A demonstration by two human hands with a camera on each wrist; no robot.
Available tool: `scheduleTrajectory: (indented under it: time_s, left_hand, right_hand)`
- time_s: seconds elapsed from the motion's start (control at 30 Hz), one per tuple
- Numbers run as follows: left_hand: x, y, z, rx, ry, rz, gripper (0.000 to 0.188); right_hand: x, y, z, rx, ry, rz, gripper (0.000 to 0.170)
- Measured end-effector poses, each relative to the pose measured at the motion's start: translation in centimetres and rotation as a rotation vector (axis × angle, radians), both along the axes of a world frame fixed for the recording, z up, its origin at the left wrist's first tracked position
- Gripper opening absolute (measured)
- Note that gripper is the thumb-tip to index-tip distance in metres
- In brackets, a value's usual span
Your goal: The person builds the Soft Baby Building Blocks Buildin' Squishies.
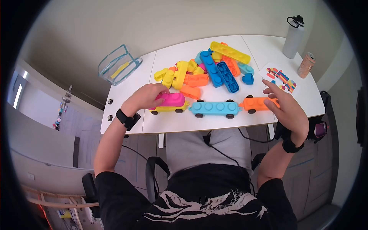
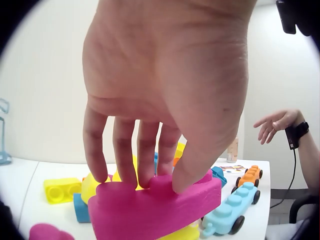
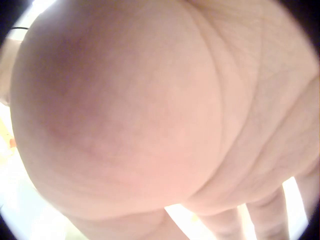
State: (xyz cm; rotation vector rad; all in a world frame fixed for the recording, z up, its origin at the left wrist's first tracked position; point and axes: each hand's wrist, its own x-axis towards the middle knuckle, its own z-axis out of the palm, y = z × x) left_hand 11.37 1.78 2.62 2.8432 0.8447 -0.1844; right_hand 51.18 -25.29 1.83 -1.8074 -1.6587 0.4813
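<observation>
My left hand (image 1: 145, 98) holds a pink toy block (image 2: 155, 207), with the fingertips along the far side of its studs and the thumb on the near side. That block sits over a yellow wheeled base (image 1: 167, 109) at the left of a row of toy train cars. A light blue car (image 1: 215, 108) with black wheels stands in the middle of the row. At the right is an orange car (image 1: 255, 103), partly covered by my right hand (image 1: 290, 113), whose fingers are spread and hold nothing. Only palm and fingers fill most of the right wrist view.
Behind the row lies a pile of blocks, including yellow (image 1: 178, 76), orange (image 1: 196, 79) and blue (image 1: 211, 69) ones. A picture sheet (image 1: 274, 85), a can (image 1: 306, 66) and a bottle (image 1: 293, 42) are at the right. A clear blue-edged case (image 1: 132, 68) stands at the left.
</observation>
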Motion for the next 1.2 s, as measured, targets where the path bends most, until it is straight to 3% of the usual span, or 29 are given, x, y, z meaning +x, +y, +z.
scheduleTrajectory:
  time_s: [0.17, 0.23, 0.37, 0.5, 0.57, 1.0, 1.2]
  left_hand:
    - [-1.3, 0.0, -2.6, 0.072, -0.050, 0.003, 0.030]
    - [-1.2, -0.8, -3.0, 0.084, -0.087, 0.101, 0.031]
    - [-1.9, -0.5, -4.2, 0.122, -0.120, 0.035, 0.037]
    - [-2.3, -0.1, -5.0, 0.026, -0.083, 0.070, 0.054]
    - [-2.1, 0.1, -5.4, -0.168, -0.018, 0.154, 0.056]
    - [-2.7, 1.9, -7.9, -0.112, -0.132, 0.092, 0.055]
    - [-3.1, 2.7, -9.4, 0.033, -0.172, 0.005, 0.050]
  right_hand:
    - [-0.2, 0.1, 0.1, -0.021, -0.006, 0.005, 0.058]
    - [0.2, -0.1, -0.2, -0.008, 0.008, 0.013, 0.058]
    - [1.5, -0.7, -0.3, -0.007, 0.061, -0.027, 0.059]
    - [2.5, -1.6, 0.2, -0.034, 0.097, -0.095, 0.059]
    - [3.4, -2.1, -0.1, -0.013, 0.101, -0.105, 0.059]
    - [4.9, -2.8, -0.9, 0.002, 0.116, -0.131, 0.059]
    - [4.5, -2.2, -0.9, -0.004, 0.110, -0.108, 0.060]
